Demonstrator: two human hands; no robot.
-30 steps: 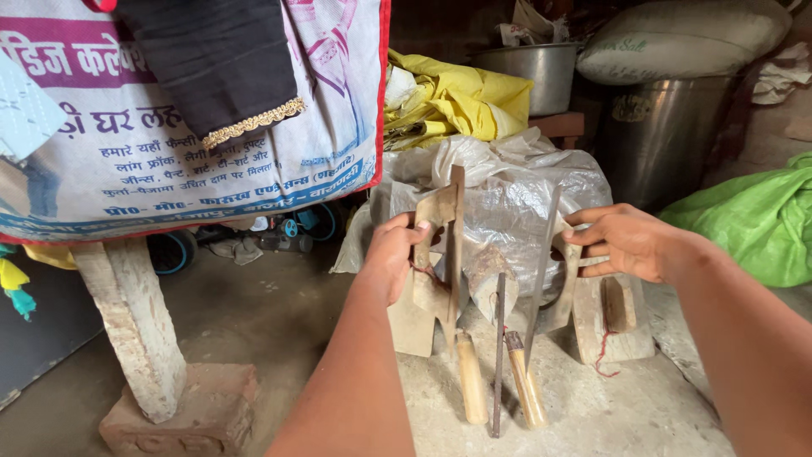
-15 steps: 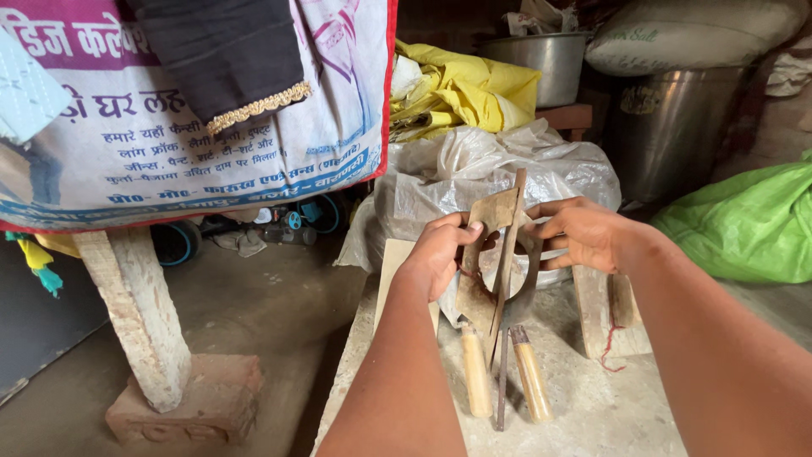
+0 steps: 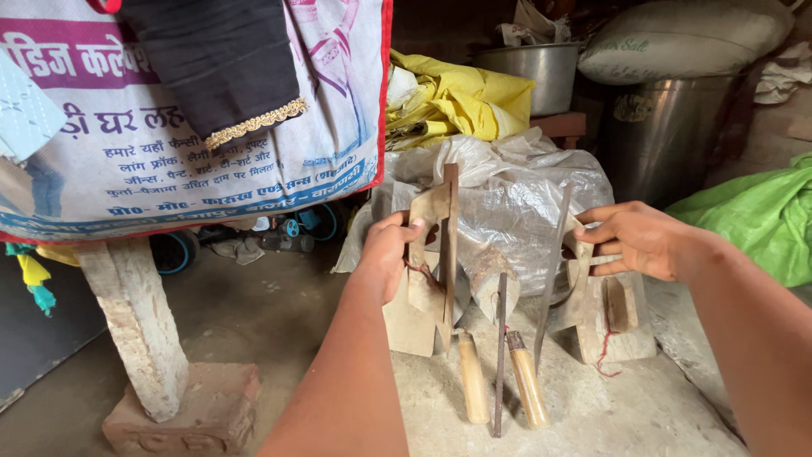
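On the left, a printed cloth banner (image 3: 169, 161) hangs over a rough wooden post (image 3: 135, 330) that stands on a brick (image 3: 194, 415). A dark garment with gold trim (image 3: 224, 68) is draped over the banner's top.

The left hand (image 3: 385, 258) is closed on an upright wooden piece (image 3: 433, 245) — thumb on the near face, fingers wrapped behind its edge. The piece looks worn and stained, with a cut-out in the middle and a bit of red thread (image 3: 420, 272) on it. It stands at the back of a rough concrete slab (image 3: 609, 415), against a heap of clear plastic sheeting (image 3: 516, 195).

Between the hands, two tools with pale wooden handles (image 3: 472, 385) lean with their rusty blades up, and a thin metal rod (image 3: 499, 355) stands beside them.

The right hand (image 3: 639, 237) has its fingers spread and half curled around a second wooden piece (image 3: 584, 271); whether it grips it fully I cannot tell. Below it a third block (image 3: 613, 317) rests on the slab.

The step in hand seems to be lifting or sorting the wooden pieces — a judgement only. Any pull should be gentle, as the leaning tools could topple.

Behind stand yellow cloth (image 3: 457, 101), steel pots (image 3: 529, 72) and, far right, a green sack (image 3: 761, 211).
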